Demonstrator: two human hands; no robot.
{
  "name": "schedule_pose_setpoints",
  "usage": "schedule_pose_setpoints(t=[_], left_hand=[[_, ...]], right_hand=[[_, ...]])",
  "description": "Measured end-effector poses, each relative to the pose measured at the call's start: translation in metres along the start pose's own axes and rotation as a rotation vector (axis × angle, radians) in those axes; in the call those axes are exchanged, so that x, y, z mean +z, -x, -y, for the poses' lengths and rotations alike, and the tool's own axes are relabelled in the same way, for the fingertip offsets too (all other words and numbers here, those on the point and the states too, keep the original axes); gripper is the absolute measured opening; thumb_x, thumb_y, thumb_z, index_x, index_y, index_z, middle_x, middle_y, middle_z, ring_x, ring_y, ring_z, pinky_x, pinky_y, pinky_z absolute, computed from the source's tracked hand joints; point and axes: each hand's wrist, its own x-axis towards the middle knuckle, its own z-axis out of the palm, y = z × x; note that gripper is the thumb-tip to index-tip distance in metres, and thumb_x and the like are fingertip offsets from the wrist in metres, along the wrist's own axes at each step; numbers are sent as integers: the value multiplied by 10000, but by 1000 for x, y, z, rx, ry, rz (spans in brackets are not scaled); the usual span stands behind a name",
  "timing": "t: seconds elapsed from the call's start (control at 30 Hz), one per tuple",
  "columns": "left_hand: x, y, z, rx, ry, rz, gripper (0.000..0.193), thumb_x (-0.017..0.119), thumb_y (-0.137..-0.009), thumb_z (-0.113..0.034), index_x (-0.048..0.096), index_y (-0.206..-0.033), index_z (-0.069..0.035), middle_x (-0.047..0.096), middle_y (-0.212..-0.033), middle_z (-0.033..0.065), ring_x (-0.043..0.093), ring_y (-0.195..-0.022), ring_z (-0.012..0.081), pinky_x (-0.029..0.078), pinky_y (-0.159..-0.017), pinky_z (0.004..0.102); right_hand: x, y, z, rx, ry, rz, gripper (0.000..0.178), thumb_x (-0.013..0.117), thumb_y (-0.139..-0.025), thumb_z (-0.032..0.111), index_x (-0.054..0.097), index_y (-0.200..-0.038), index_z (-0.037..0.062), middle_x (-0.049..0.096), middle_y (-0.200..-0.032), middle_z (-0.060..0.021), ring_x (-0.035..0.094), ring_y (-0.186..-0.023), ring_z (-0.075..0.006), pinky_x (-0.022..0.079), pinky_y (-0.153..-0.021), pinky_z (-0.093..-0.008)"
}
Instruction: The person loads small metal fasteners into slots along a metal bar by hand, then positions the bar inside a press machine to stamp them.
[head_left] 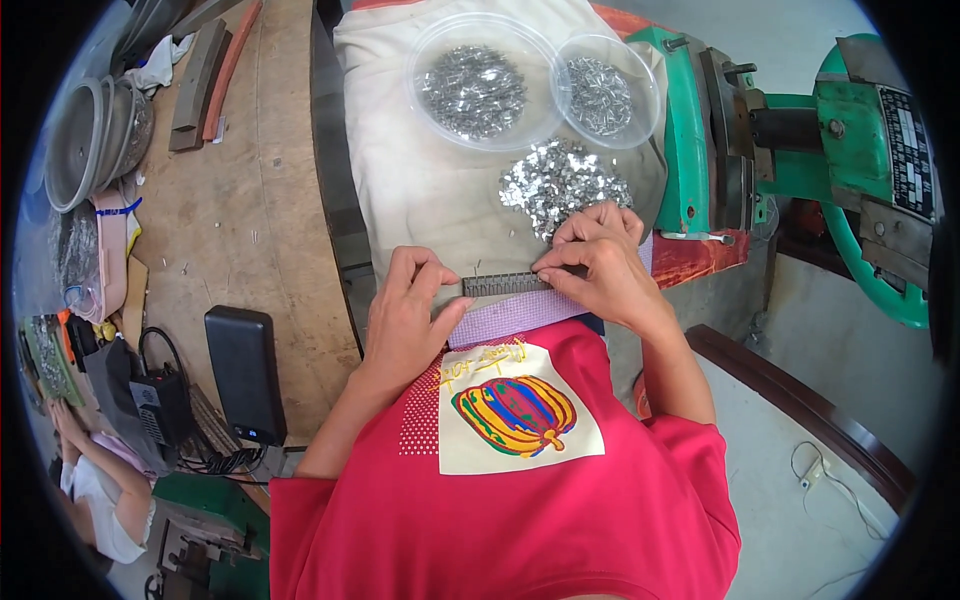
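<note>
A dark, narrow metal block [503, 285] with a row of slots lies crosswise in front of me on the cloth-covered surface. The thumb and forefinger of my left hand [400, 310] close around its left end. At the other end, my right hand [605, 265] is pinched, its fingertips against the block; any small part between them is hidden. Just beyond my right hand spreads a heap of small shiny metal pieces [565, 185]. Behind it stand a large clear tub [415, 75] of small metal parts and a smaller clear tub [648, 95] of pin-like parts.
A green machine [690, 140] with a handwheel stands close on the right. On the left, a wooden bench [250, 200] carries a black power bank [245, 375], stacked bowls [80, 140] and bars [200, 85]. Another person's arm [110, 470] shows at lower left.
</note>
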Motion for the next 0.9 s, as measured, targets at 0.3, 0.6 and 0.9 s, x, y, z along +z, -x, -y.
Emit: schedule_pose_setpoints(t=[0.3, 0.6, 0.9], left_hand=[[-2, 0, 0, -3, 7, 19, 301, 807, -749, -98, 620, -976, -35, 518, -1046, 95, 572, -774, 212, 486, -636, 329], [-2, 2, 4, -22, 11, 56, 317, 796, -751, -99, 611, -999, -33, 508, -1058, 106, 584, -856, 267, 492, -724, 378], [-4, -3, -3, -23, -1, 97, 334, 797, -748, -100, 615, -1014, -14, 507, -1078, 134, 598, -916, 318, 503, -755, 392]], right_hand=[[-2, -2, 1, 0, -4, 11, 108, 792, -746, 164, 797, -853, 155, 630, -934, 29, 513, -1050, -205, 269, -1000, -411], [0, -20, 17, -122, -90, -110, 117, 788, -746, 136, 766, -862, 129, 622, -874, -3, 579, -913, -218, 378, -878, -361], [19, -52, 22, -366, -110, -45, 73, 748, -753, 144, 704, -798, 107, 573, -849, -40, 599, -886, -247, 465, -806, -373]])
